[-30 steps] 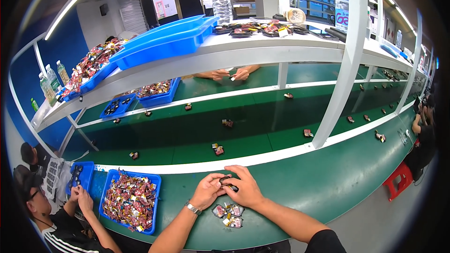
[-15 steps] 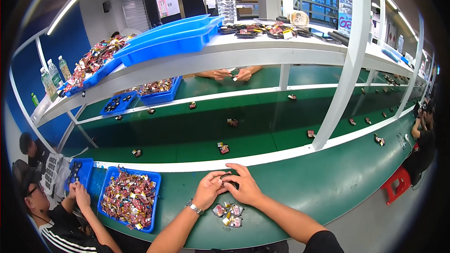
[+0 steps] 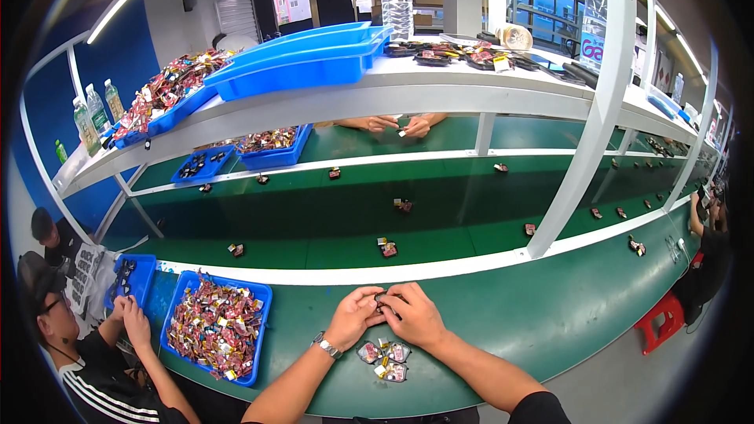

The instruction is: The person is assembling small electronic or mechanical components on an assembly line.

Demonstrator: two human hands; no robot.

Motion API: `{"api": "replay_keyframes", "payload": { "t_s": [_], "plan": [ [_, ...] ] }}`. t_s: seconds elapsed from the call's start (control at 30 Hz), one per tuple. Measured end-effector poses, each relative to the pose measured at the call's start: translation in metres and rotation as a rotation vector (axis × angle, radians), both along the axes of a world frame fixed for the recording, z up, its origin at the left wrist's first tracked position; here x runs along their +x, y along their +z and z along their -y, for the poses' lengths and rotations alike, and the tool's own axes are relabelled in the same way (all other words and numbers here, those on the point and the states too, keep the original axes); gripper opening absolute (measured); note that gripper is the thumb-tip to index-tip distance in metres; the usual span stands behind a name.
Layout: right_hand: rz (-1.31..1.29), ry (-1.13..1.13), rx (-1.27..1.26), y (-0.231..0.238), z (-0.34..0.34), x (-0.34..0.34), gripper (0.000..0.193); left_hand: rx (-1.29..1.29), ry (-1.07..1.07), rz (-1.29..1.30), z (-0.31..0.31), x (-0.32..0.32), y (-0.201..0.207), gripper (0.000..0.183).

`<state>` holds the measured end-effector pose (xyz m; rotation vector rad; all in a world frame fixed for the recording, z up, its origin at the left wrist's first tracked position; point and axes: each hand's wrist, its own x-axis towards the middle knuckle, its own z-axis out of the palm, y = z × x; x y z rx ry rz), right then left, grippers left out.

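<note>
Above the green bench top, my left hand (image 3: 353, 320), with a watch on its wrist, is closed on a small black part (image 3: 381, 300). From the other side my right hand (image 3: 415, 316) grips the same part, fingertips bent against it. Most of the part is covered by fingers, so its exact kind cannot be made out. Just below my hands lies a little group of small black-rimmed pieces (image 3: 384, 358) with pink, white and yellow on them. Left of my left forearm stands a blue bin (image 3: 265, 330) heaped with many small pink, yellow and white pieces.
A white rail (image 3: 330, 273) separates my bench from a green conveyor belt (image 3: 314, 232) carrying scattered pieces. Overhead is a white shelf (image 3: 471, 90) with blue trays (image 3: 298, 71) and bottles. At left, a co-worker's hands (image 3: 132, 318) work beside another blue tray (image 3: 144, 279). A red stool (image 3: 661, 320) stands at right.
My right hand's fingers, earlier stretched over the top of the black part, are now bent and closer in against it. The whole view has shifted slightly.
</note>
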<state>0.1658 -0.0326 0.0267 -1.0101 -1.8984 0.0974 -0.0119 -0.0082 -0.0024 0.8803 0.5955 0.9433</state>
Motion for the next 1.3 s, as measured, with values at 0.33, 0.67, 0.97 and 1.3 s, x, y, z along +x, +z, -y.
{"api": "replay_keyframes", "payload": {
  "t_s": [0.33, 0.67, 0.97, 1.3],
  "plan": [
    [0.121, -0.034, 0.081, -0.007, -0.003, 0.005, 0.023, -0.001, 0.003, -0.007, 0.001, 0.004, 0.005, 0.027],
    [0.129, -0.034, 0.085, -0.006, -0.001, 0.004, 0.023, 0.002, 0.016, -0.027, 0.001, 0.004, 0.003, 0.027],
    [0.129, -0.066, 0.132, -0.01, -0.003, 0.003, 0.022, 0.011, 0.003, -0.03, 0.001, 0.003, 0.003, 0.026],
    [0.089, -0.042, 0.176, 0.0, -0.004, 0.001, 0.023, 0.012, 0.049, -0.061, -0.001, 0.005, -0.001, 0.027]
  ]
}}
